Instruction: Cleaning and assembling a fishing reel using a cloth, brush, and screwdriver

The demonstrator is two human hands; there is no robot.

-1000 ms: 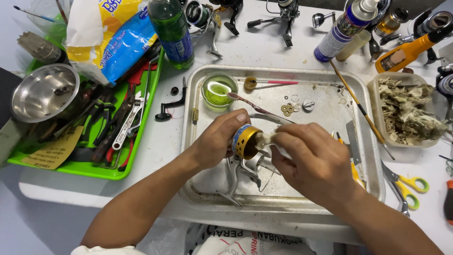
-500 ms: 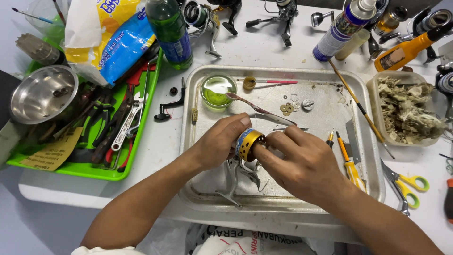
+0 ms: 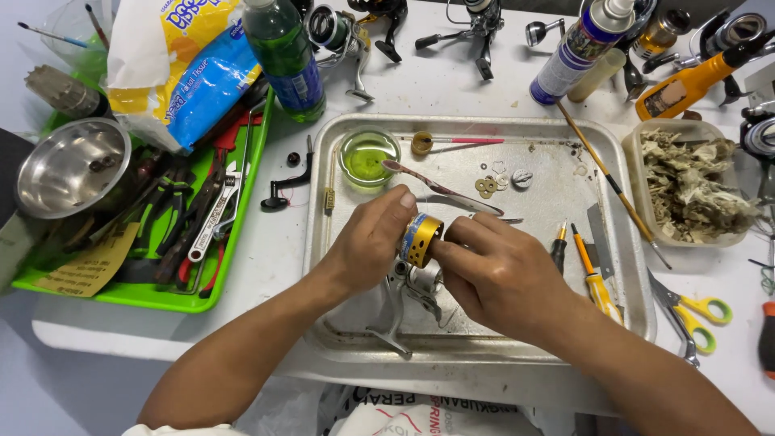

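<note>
Head view, taking the metal tray (image 3: 638, 323) as landmark: over the tray's middle, the left hand (image 3: 367, 242) closes around the gold spool (image 3: 423, 239) from its left side, thumb on top. The spool's axis runs left to right, its open rim facing the left palm. Right of it, the right hand (image 3: 500, 274) pinches the other end. Below hangs the silver reel body (image 3: 404, 303), foot toward the tray's near edge.

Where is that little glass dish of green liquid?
The glass dish sits in the metal tray's far left corner, just beyond the left hand.
</note>
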